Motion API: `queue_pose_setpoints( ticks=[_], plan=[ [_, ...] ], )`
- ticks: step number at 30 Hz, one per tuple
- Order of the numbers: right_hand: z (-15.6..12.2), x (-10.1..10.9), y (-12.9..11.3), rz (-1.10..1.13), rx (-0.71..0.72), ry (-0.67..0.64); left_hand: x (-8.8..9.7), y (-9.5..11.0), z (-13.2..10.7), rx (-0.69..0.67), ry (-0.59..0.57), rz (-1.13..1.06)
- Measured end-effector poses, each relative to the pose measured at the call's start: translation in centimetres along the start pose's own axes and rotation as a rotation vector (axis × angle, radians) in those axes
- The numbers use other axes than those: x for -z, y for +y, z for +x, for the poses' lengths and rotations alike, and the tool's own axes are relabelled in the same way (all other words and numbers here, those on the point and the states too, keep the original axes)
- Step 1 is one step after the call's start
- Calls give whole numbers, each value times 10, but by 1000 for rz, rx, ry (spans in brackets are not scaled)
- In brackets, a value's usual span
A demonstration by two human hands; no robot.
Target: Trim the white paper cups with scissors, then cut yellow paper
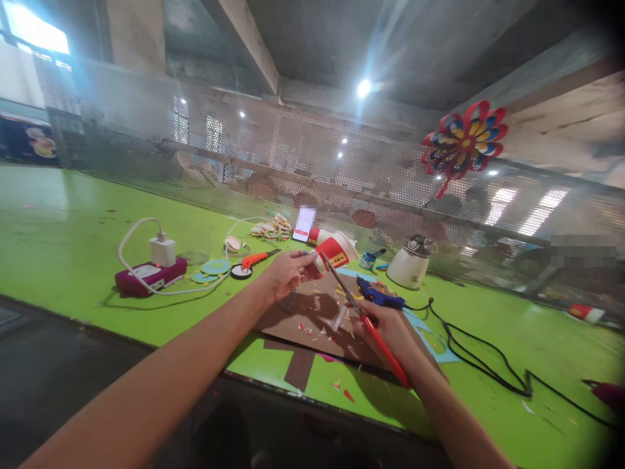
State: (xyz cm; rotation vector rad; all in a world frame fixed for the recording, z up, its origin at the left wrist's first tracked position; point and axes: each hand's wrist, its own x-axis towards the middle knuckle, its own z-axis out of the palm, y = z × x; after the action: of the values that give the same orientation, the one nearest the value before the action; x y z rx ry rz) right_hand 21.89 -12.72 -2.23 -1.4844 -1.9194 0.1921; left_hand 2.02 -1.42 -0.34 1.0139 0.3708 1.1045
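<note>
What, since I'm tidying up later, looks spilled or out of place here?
Red and white scraps litter the brown board and the green table near its front edge, matching the colors of the paper cup in the left hand. Another red-and-white cup lies on its side at far right, away from the work.

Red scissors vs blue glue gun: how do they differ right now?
Scissors are in the right hand; the glue gun lies unheld beyond it.
Scissors have red handles; the glue gun is blue.
Scissors are cordless; the glue gun trails a black cord.
Both are hand tools.
</note>
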Motion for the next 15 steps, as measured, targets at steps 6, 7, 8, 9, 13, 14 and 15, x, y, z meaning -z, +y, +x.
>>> queue_pose_setpoints(
  ticks=[6,7,8,9,13,14,15],
  plan=[
    [1,-1,7,20,3,-6,-1,-1,-2,16,-6,17],
    [1,-1,7,21,3,-10,-1,-1,-2,18,-9,20],
    [1,-1,8,22,2,-14,-1,-1,-2,19,-12,23],
    [0,0,8,23,1,-16,-1,-1,-2,19,-15,26],
    [-1,1,7,23,0,-14,-1,0,-2,3,-23,42],
    [-2,1,7,20,0,-16,-1,0,-2,-1,-22,46],
    [-2,1,7,15,-1,-16,-1,1,-2,-5,-18,50]
  ],
)
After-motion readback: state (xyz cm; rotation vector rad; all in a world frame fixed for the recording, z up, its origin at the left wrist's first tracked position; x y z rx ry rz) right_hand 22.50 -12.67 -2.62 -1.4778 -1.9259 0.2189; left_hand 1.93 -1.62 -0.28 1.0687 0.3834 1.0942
